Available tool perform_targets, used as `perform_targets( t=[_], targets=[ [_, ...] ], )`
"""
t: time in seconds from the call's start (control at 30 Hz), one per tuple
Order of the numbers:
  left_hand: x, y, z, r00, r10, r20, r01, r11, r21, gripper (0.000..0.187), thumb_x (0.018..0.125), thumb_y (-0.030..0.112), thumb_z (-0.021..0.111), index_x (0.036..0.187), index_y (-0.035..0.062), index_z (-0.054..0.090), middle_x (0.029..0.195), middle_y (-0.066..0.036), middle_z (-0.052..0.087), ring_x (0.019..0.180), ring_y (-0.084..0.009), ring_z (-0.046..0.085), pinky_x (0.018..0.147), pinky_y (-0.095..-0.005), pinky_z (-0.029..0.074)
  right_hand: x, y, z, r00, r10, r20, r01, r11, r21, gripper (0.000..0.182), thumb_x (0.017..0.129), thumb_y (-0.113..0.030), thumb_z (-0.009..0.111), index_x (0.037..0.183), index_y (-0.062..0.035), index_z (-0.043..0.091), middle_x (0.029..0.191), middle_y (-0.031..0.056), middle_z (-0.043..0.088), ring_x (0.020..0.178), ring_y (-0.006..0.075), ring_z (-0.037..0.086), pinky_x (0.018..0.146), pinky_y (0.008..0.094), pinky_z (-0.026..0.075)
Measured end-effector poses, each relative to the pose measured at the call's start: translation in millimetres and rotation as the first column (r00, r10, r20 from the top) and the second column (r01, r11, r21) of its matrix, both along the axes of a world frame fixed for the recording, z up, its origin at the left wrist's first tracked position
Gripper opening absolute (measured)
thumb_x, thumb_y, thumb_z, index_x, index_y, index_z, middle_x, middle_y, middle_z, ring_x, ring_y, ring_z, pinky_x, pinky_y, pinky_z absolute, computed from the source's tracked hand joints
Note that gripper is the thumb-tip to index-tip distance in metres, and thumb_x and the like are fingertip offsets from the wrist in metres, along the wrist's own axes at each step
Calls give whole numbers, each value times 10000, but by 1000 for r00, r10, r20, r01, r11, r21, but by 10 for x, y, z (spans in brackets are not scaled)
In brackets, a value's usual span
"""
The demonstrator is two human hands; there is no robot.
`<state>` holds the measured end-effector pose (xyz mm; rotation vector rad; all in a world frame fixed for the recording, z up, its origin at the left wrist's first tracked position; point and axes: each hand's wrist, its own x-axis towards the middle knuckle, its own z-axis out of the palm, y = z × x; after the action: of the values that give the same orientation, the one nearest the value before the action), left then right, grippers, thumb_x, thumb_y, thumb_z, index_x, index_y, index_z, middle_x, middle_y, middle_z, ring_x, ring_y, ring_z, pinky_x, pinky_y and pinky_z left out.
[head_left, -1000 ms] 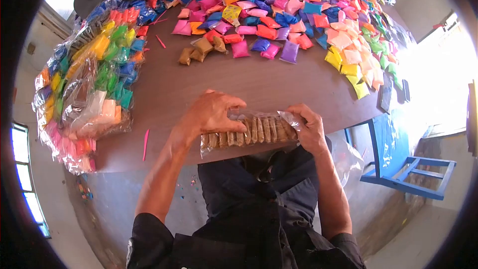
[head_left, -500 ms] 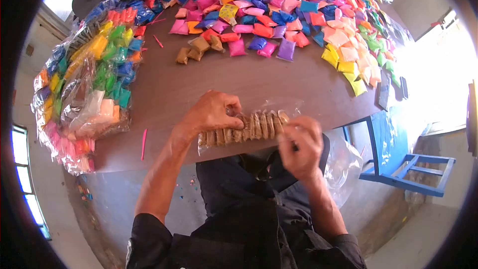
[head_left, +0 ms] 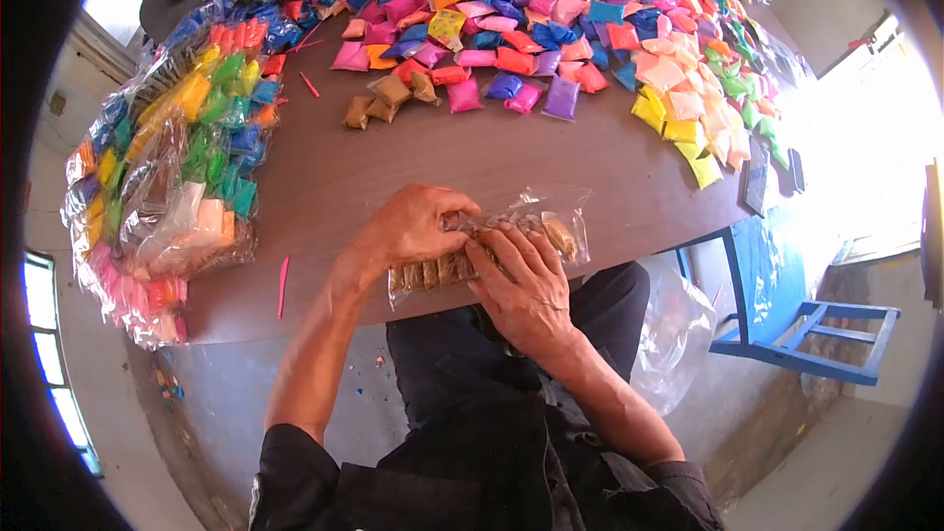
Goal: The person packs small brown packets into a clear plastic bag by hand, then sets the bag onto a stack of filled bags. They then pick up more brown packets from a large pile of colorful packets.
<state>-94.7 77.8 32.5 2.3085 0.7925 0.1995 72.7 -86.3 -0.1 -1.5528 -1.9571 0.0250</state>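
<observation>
A clear plastic bag [head_left: 578, 205] lies near the table's front edge, with a row of small brown packets [head_left: 418, 276] packed side by side inside it. My left hand [head_left: 418, 226] is closed at the bag's upper side, thumb and forefinger pinching the plastic. Across the packets rests my right hand [head_left: 526, 285], its fingers stretched out and slightly apart, fingertips close to my left thumb. The middle of the row is hidden beneath the right hand. One brown packet shows past it at the right end.
Several loose brown packets [head_left: 390, 90] lie farther back, before a large heap of coloured packets [head_left: 511, 25]. Filled clear bags [head_left: 197, 177] are piled at left. A pink strip [head_left: 283, 287] lies nearby. A blue stool [head_left: 787, 305] stands at right, and a dark phone-like object [head_left: 755, 177] lies at the right edge.
My right hand has moved left from the row's right end and come down over the packets, its fingers straightening. My left hand has stayed almost in place.
</observation>
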Motion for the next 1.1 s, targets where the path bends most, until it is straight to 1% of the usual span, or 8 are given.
perform_targets(
  t=[0.13, 0.23, 0.43, 0.53, 0.63, 0.73, 1.0, 1.1],
  targets=[
    [-25, -36, 11, 999, -5, 32, 5, 1000, -5, 349, 815, 143, 775, 1145, 32, 764, 999, -157, 753, 923, -297, 721, 836, -403, 566, -8, 5, -72, 1000, -4, 0, 4, 1000, 8, 487, 871, -218, 781, 1321, -76, 665, 1389, 94, 606, 1367, 281, 550, 1132, 489, 415],
    [-48, -88, 31, 995, 82, 64, -74, 990, -116, 298, 837, 119, 777, 1120, 28, 765, 979, -150, 750, 902, -318, 714, 810, -418, 564, -12, 9, -92, 1000, -11, 5, 11, 1000, 13, 481, 879, -223, 779, 1320, -68, 665, 1394, 95, 600, 1371, 275, 546, 1135, 483, 413],
    [-69, -276, 107, 980, -28, 195, -29, 958, 284, 191, 857, 55, 765, 1045, 21, 766, 928, -133, 728, 870, -328, 697, 760, -430, 560, -23, 1, -84, 999, -23, 23, 23, 1000, 7, 469, 884, -228, 782, 1309, -61, 669, 1402, 100, 591, 1384, 271, 531, 1138, 481, 410],
    [-78, -425, 102, 970, -3, 242, -91, 921, 379, 227, 816, 23, 769, 1043, 29, 769, 936, -115, 715, 855, -326, 685, 758, -426, 564, -30, -7, -96, 999, -31, 28, 31, 1000, 4, 465, 882, -228, 784, 1302, -61, 671, 1394, 102, 592, 1381, 274, 529, 1139, 481, 408],
    [-91, -527, 162, 987, -31, 155, -54, 853, 519, 267, 765, 15, 751, 1029, 49, 751, 934, -46, 675, 898, -253, 666, 772, -388, 573, -26, -6, -110, 999, -35, 30, 35, 999, -7, 457, 882, -226, 782, 1293, -60, 673, 1379, 102, 597, 1369, 276, 532, 1134, 480, 410],
    [-77, -661, 81, 993, -29, 116, -54, 761, 646, 297, 734, 29, 734, 1029, 58, 736, 919, -32, 633, 879, -229, 653, 757, -362, 578, -29, -6, -96, 999, -41, 30, 41, 999, -19, 450, 875, -220, 780, 1283, -61, 676, 1366, 98, 602, 1358, 275, 536, 1121, 479, 416],
    [-111, -815, -35, 997, -62, 43, 10, 675, 738, 256, 790, 42, 731, 1043, 13, 757, 941, -56, 662, 881, -230, 662, 763, -369, 585, 7, 13, -131, 1000, -26, -10, 26, 1000, 4, 444, 831, -184, 788, 1240, -47, 686, 1349, 112, 633, 1320, 288, 577, 1103, 476, 430],
    [-95, -892, -110, 996, -40, 77, -28, 687, 726, 251, 800, 42, 721, 1046, 4, 754, 946, -61, 656, 882, -236, 655, 780, -375, 580, 55, 30, -248, 993, 23, -118, -14, 997, 75, 451, 792, -135, 809, 1216, -39, 690, 1351, 116, 644, 1302, 309, 595, 1088, 496, 447]
  ],
)
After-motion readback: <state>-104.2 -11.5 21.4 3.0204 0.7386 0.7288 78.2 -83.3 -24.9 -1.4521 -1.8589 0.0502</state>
